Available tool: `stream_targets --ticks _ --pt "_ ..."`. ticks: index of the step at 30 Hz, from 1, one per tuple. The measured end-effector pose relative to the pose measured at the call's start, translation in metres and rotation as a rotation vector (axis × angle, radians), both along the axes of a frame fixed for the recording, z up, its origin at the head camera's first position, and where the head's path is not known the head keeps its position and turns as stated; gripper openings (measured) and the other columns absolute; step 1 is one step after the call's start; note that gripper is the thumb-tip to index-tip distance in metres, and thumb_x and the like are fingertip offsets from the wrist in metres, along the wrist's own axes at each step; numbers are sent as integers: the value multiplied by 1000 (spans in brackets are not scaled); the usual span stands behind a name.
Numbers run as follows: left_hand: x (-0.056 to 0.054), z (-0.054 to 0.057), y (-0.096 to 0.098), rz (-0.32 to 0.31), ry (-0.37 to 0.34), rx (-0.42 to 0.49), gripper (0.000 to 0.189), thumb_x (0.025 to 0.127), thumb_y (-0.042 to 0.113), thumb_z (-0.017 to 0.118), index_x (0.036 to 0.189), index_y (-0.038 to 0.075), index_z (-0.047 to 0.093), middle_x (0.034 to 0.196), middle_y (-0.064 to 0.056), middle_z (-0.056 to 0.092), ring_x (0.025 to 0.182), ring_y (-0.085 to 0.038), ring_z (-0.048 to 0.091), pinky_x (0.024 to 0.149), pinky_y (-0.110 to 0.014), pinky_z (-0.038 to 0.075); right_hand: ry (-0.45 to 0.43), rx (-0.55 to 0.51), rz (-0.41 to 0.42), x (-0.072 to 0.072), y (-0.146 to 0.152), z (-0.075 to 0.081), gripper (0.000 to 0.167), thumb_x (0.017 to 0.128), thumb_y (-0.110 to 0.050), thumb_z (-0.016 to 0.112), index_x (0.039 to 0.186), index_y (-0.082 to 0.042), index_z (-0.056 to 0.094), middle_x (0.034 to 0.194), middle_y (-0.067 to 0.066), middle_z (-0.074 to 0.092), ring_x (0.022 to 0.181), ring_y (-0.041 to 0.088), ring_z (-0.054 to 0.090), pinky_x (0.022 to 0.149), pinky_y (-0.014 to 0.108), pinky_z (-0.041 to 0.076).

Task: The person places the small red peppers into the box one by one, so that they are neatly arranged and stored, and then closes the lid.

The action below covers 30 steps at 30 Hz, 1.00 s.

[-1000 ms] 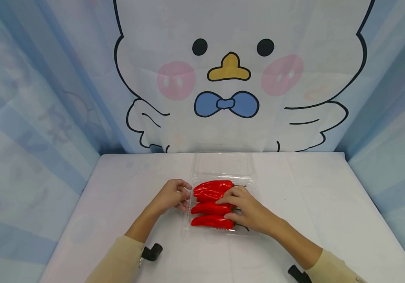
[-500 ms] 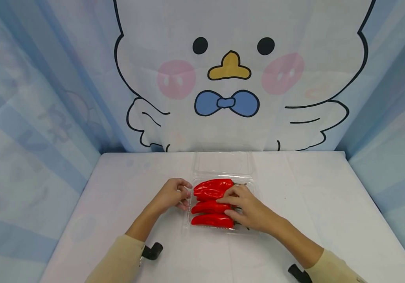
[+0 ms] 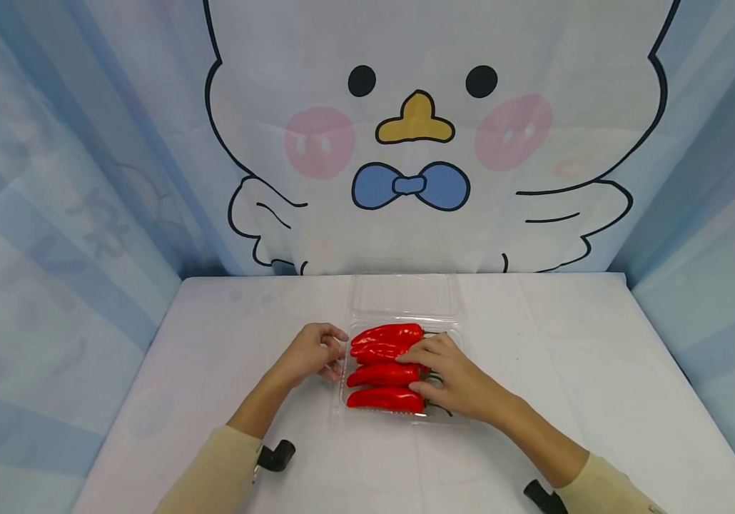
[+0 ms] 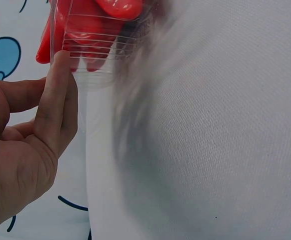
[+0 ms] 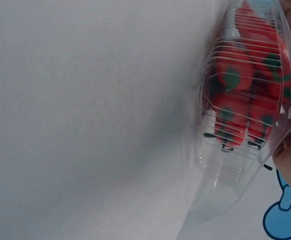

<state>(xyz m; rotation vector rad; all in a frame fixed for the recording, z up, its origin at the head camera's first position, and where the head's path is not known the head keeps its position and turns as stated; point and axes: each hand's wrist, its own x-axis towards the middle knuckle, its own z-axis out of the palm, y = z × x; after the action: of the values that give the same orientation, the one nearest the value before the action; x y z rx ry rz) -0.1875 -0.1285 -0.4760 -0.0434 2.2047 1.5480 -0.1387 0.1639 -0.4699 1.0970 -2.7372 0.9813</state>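
Observation:
Several glossy red peppers [image 3: 385, 401] lie side by side in a clear plastic clamshell box [image 3: 344, 408], with their green stems pointing right. Through the box wall in the right wrist view, more peppers [image 5: 233, 75] show underneath. My right hand [image 3: 451, 375] reaches over the stem ends, thumb and fingers spread on either side of one pepper [image 3: 380, 375]; its fingertips touch the peppers. At the box's left side, my left hand [image 3: 316, 353] has its fingertips against the clear wall, as the left wrist view shows with fairly straight fingers [image 4: 55, 100].
The box's clear lid [image 3: 404, 296] lies folded back toward the rear curtain [image 3: 406, 243], which bears a cartoon bird. A white cloth covers the table [image 3: 566, 357]. Black wrist-camera mounts [image 3: 277, 455] stick out by both sleeves.
The right hand's fingers have spread a little and shifted toward the back, uncovering the stem end of the pepper between them. The left hand stays in place.

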Motion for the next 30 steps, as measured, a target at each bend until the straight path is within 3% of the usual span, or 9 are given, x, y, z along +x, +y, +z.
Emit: stream_targets --ticks 18,30 --pt "-1 -1 -1 0 5 -1 26 95 0 69 120 -3 64 83 -14 64 55 -17 66 56 -30 63 -3 -24 -52 2 10 7 49 85 -18 85 131 -18 69 131 -6 60 126 15 50 96 33 60" --pt "0 -2 -2 -5 14 14 25 96 -1 67 120 -5 63 83 -13 64 55 -15 65 54 -29 62 73 -38 -111 -14 26 14 45 86 -14 84 129 -16 70 128 -1 62 124 17 54 97 41 61"
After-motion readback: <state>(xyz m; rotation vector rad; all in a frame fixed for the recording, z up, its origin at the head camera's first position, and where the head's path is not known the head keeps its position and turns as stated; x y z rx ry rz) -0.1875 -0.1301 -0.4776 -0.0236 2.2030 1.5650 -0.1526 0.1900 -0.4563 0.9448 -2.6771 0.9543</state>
